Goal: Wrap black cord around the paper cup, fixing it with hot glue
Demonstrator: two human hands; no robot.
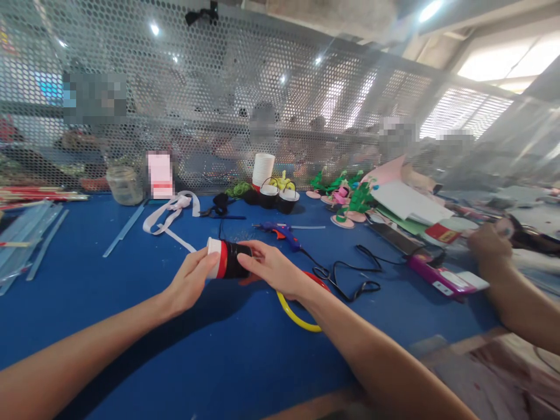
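A small paper cup [224, 259] lies on its side above the blue table [131, 326]; it has a white rim, a red band and a black wrap. My left hand [189, 283] cups the rim end with its fingers curled round it. My right hand [273, 269] grips the black end, thumb and fingers pressed on the wrap. Under my right wrist lie yellow and red plastic hoops [297, 318].
A blue glue gun [282, 232] with its black cord [350, 280] lies just behind. Further back stand a stack of white cups [263, 169], black-wrapped cups [277, 198], a glass jar [124, 184], white ribbon [170, 213], and green and pink foam flowers [347, 198]. Another person's hand [490, 248] works at the right. A perforated metal screen [219, 99] closes the back.
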